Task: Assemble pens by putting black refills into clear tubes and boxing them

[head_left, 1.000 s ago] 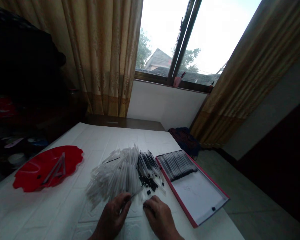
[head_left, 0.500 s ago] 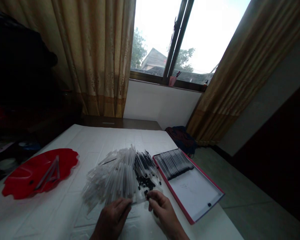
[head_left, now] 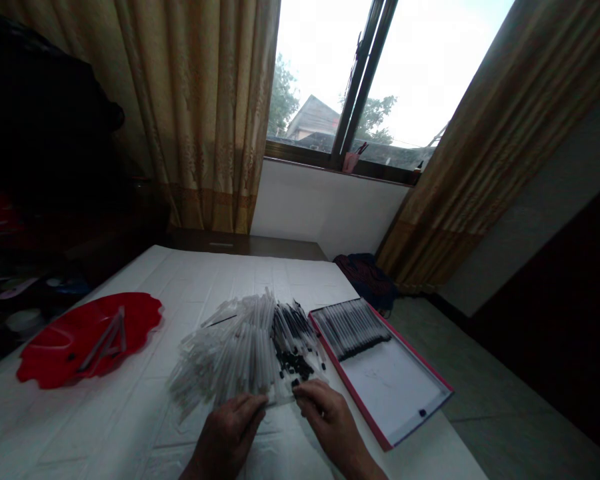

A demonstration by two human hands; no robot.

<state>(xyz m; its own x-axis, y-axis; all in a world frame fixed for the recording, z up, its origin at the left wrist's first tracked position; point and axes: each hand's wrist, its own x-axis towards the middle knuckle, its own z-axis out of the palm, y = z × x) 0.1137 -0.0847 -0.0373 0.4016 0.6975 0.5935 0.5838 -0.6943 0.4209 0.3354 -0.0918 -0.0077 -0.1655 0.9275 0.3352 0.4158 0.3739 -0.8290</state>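
Left hand [head_left: 227, 439]: left fingers [head_left: 253, 404] together, tips at the near edge of the pile, hand palm down; cannot tell if clamped on a tube.
Right hand [head_left: 331, 420]: right fingers [head_left: 307, 392] together and slightly curled at the same edge, just beside the left fingers; cannot tell if clamped either.
Pile: loose clear pen tubes [head_left: 230, 357] fan out on the tabletop [head_left: 130, 427], directly ahead of both hands.
Pile, right side: black-ended pen refills [head_left: 293, 327] lie against the tubes, with small black plastic bits [head_left: 293, 363] heaped among them.
Right of pile: red-rimmed white tray [head_left: 387, 387], lying just beside the pile, with a neat row of pens [head_left: 353, 327] at its far end.
Left of pile: wavy red plate [head_left: 87, 340], well apart from the hands, with a few clear tubes [head_left: 105, 347] lying on it.
Beyond: window [head_left: 380, 87], gold curtains [head_left: 205, 120].
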